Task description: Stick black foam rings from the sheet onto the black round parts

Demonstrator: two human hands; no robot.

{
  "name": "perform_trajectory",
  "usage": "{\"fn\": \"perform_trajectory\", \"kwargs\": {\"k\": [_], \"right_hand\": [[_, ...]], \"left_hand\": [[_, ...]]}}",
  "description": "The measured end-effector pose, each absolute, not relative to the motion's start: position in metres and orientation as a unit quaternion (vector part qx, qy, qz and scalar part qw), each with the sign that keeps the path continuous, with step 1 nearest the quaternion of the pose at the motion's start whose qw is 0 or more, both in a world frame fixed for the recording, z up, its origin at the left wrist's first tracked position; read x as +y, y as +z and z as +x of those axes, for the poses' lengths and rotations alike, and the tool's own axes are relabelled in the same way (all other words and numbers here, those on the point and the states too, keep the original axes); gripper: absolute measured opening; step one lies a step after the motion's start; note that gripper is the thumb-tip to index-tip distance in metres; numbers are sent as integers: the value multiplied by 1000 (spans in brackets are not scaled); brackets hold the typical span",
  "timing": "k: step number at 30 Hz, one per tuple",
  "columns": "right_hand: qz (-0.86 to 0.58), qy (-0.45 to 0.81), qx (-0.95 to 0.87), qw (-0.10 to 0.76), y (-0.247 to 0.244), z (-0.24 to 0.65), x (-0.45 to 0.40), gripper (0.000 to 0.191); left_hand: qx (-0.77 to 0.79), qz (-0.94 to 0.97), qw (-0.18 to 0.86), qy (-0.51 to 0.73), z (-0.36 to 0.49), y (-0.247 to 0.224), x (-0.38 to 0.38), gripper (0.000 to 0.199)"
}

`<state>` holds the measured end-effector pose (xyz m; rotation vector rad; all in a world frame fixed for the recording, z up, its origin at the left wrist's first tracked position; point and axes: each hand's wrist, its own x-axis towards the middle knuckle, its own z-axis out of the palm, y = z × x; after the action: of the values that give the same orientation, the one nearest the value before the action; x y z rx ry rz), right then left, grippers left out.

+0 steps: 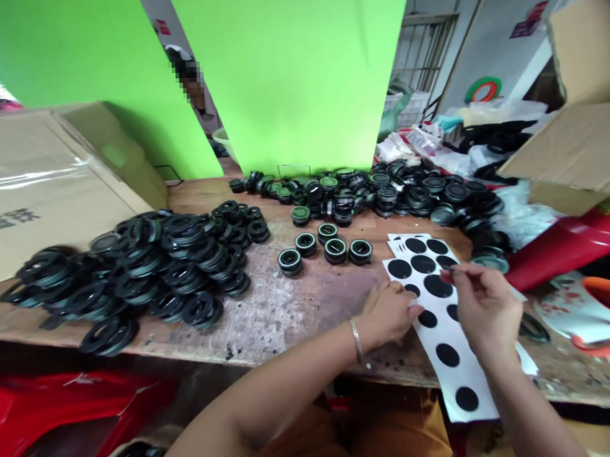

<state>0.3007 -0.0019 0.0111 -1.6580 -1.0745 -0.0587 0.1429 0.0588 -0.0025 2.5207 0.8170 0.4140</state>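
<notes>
A white sheet of round black stickers [448, 383] lies on the workbench and hangs over its front edge. At the sheet's left margin, my left hand [390, 311] has its fingers bent and its thumb against the paper, holding it. Above the sheet, my right hand [488, 309] is closed in a pinch, with a small dark sticker piece [447, 275] at the fingertips. Part of the sheet is hidden beneath this hand. Several black rings with pale rims [335, 249] stand on the bench, beyond my left hand.
A heap of black rings [181, 266] covers the left of the bench [298, 315]. More round black parts [383, 186] are piled at the back. A cardboard box [43, 177] stands left. To the right are a red bottle [560, 246] and a white mug with orange trim [578, 309].
</notes>
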Motion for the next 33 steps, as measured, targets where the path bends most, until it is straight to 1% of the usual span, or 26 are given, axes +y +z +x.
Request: {"fn": "perform_trajectory", "kwargs": {"k": [2,3,5,6,8,9,10,12,14,15,20,24,26,30,31,33], "right_hand": [[-661,-91,-536,518,14,275,-9,16],[-644,-109,-564,506,14,262,-12,14],[-612,-104,-604,500,12,241,-16,14],[-598,-88,-619,502,10,231,-18,16],[-567,-44,-647,508,7,215,-18,20],[-554,-19,-658,510,6,207,-18,23],[-543,4,-667,511,4,200,-17,25],[-529,39,-675,512,3,187,-17,29],[-523,59,-677,514,2,177,-17,32],[-523,67,-676,515,2,173,-17,33],[-525,81,-674,513,3,162,-24,35],[-522,78,-685,502,4,159,-33,36],[-514,77,-694,499,4,159,-38,36],[-491,57,-724,481,5,156,-45,38],[-491,49,-727,477,6,155,-46,40],[-513,34,-711,480,8,153,-49,43]], "left_hand": [[331,875,289,202,124,3,68,27],[358,854,293,238,111,5,74,25],[427,812,246,313,78,10,93,15],[460,793,208,340,59,12,105,14],[541,738,153,373,21,15,131,20],[578,708,154,376,4,16,144,24],[604,686,172,367,-12,15,156,26],[616,675,218,343,-35,13,172,19],[596,685,267,324,-47,7,174,12],[582,690,289,319,-49,4,170,11],[537,691,357,326,-29,-10,107,17],[514,652,432,352,-12,0,54,28],[492,621,492,362,-9,11,40,30],[396,505,678,359,-7,28,29,31],[385,478,703,359,-6,30,28,31],[382,454,722,357,-4,32,26,31]]}}
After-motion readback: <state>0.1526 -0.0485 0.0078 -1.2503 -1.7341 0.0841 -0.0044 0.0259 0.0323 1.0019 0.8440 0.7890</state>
